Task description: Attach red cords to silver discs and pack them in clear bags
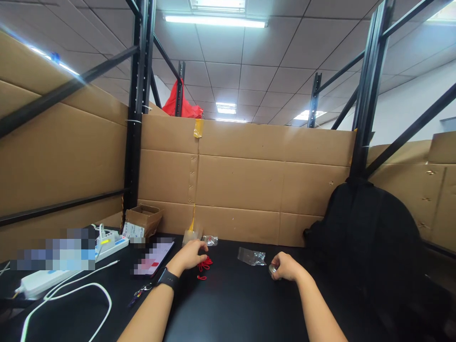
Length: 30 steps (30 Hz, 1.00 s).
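A cardboard panel (242, 183) stands behind the tabletop (228, 311). At the left, a box (145, 218) sits near the panel, with a phone (156, 256) before it and a power strip (119, 244) left of the phone. A cable (107, 295) lies in front of the strip. Toward the middle, the left hand (190, 255) is at a cord (204, 265), with a packet (211, 240) behind. A plastic bag (251, 257) lies between the cord and the right hand (286, 267), which has a small object (272, 269) at its fingertips. At the right is a backpack (370, 237).
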### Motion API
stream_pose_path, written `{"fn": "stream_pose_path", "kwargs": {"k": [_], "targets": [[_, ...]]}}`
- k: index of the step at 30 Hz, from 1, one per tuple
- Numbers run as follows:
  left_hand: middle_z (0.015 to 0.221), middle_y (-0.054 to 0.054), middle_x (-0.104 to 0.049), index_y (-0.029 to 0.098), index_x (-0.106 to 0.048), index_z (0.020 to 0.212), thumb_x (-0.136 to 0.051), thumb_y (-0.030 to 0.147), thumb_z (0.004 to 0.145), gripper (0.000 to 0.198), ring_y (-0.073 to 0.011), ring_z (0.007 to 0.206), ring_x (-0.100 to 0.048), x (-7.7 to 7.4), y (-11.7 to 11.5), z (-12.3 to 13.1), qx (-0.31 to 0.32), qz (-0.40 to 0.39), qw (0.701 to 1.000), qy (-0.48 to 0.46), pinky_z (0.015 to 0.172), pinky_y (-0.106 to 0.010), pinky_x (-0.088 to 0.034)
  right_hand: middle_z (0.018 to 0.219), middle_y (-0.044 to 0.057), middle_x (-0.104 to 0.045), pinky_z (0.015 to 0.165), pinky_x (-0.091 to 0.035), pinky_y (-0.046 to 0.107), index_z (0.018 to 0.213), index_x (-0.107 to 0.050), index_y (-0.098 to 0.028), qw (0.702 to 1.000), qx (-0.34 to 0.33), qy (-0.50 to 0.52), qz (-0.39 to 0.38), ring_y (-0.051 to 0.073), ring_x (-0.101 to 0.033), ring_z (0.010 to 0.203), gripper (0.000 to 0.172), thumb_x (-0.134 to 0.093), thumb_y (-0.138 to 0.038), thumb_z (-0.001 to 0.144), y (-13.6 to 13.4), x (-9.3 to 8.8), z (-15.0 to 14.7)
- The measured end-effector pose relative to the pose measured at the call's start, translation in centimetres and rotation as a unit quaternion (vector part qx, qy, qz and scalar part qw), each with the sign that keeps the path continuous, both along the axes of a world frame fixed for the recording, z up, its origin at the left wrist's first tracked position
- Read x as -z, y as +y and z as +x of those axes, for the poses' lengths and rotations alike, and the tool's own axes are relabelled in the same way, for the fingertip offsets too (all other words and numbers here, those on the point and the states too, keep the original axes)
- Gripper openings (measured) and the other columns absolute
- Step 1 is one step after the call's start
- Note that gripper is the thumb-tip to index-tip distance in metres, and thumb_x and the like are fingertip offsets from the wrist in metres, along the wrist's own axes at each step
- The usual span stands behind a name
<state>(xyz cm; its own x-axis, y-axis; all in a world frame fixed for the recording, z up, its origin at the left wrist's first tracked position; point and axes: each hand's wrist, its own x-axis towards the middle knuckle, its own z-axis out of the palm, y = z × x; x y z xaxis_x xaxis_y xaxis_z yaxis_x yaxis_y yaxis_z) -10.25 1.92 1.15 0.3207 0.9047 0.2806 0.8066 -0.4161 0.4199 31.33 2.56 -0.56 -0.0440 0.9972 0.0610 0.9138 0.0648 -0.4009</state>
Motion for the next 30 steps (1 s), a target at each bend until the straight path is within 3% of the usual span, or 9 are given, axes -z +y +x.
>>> {"fn": "stream_pose_path", "kwargs": {"k": [3,6,9,11,20,23,26,30], "targets": [[0.108,-0.009,-0.072,0.019,-0.073,0.102,-0.069,0.033,0.076,0.029,-0.0268,0.106,-0.064,0.1,0.0,-0.1,0.006,-0.013,1.000,0.002,0.092,-0.033,-0.046,0.100,0.010,-0.074,0.076,-0.049,0.029,0.100,-0.074,-0.015,1.000,-0.006,-0.003,0.000,0.026,-0.069,0.092,0.053,-0.084,-0.020,0.048,-0.2,-0.2,-0.3],[0.114,-0.009,-0.071,0.020,-0.072,0.109,-0.081,0.033,0.063,0.048,-0.0282,0.109,-0.064,0.4,0.0,-0.2,0.030,-0.040,0.999,-0.012,0.094,-0.033,-0.046,0.120,0.015,-0.068,0.093,-0.046,0.033,0.126,-0.065,-0.016,0.997,-0.037,0.011,0.068,0.029,-0.063,0.113,0.076,-0.085,-0.033,0.055,-0.3,-0.3,-1.3],[0.120,-0.010,-0.069,0.020,-0.067,0.122,-0.089,0.027,0.047,0.079,-0.0288,0.110,-0.063,1.1,0.3,-0.4,0.051,-0.087,0.994,-0.028,0.096,-0.034,-0.047,0.126,0.013,-0.065,0.099,-0.041,0.042,0.133,-0.061,-0.024,0.994,-0.037,-0.010,0.099,0.033,-0.056,0.123,0.070,-0.078,-0.040,0.067,-0.5,-0.2,-2.9],[0.121,-0.011,-0.068,0.020,-0.064,0.126,-0.089,0.026,0.045,0.085,-0.0283,0.108,-0.065,1.5,0.6,-0.5,0.049,-0.106,0.993,-0.036,0.093,-0.033,-0.048,0.123,0.010,-0.067,0.098,-0.039,0.047,0.128,-0.063,-0.030,0.996,-0.027,-0.044,0.079,0.034,-0.055,0.122,0.060,-0.075,-0.037,0.070,-0.5,0.0,-4.1],[0.110,-0.005,-0.070,0.021,-0.069,0.118,-0.079,0.017,0.055,0.063,-0.0209,0.087,-0.067,1.6,0.8,-0.3,0.053,-0.106,0.993,-0.009,0.075,-0.027,-0.050,0.109,0.005,-0.073,0.095,-0.031,0.046,0.109,-0.071,-0.032,0.990,-0.041,-0.061,0.117,0.029,-0.060,0.113,0.030,-0.065,-0.025,0.081,-0.4,0.5,-6.3],[0.110,-0.006,-0.071,0.020,-0.071,0.114,-0.078,0.019,0.059,0.055,-0.0238,0.096,-0.067,1.2,0.5,-0.1,0.062,-0.086,0.994,-0.006,0.084,-0.030,-0.050,0.107,0.005,-0.072,0.094,-0.031,0.045,0.104,-0.074,-0.032,0.987,-0.045,-0.043,0.146,0.027,-0.060,0.110,0.024,-0.065,-0.027,0.083,-0.7,0.1,-6.5],[0.116,-0.009,-0.069,0.020,-0.072,0.111,-0.075,0.026,0.068,0.043,-0.0278,0.110,-0.063,0.8,-0.1,0.7,0.079,-0.015,0.996,-0.029,0.098,-0.037,-0.046,0.111,0.005,-0.069,0.094,-0.033,0.046,0.100,-0.076,-0.033,0.980,-0.051,-0.006,0.190,0.027,-0.059,0.111,0.019,-0.061,-0.033,0.087,-1.0,-0.4,-6.9],[0.129,-0.011,-0.064,0.022,-0.064,0.124,-0.071,0.035,0.079,0.047,-0.0275,0.120,-0.059,0.2,-1.0,3.7,0.127,0.057,0.974,-0.180,0.106,-0.041,-0.043,0.104,0.008,-0.071,0.091,-0.041,0.041,0.091,-0.077,-0.025,0.957,-0.126,0.137,0.222,0.027,-0.063,0.103,0.029,-0.058,-0.046,0.089,-1.5,-1.5,-8.1]]}}
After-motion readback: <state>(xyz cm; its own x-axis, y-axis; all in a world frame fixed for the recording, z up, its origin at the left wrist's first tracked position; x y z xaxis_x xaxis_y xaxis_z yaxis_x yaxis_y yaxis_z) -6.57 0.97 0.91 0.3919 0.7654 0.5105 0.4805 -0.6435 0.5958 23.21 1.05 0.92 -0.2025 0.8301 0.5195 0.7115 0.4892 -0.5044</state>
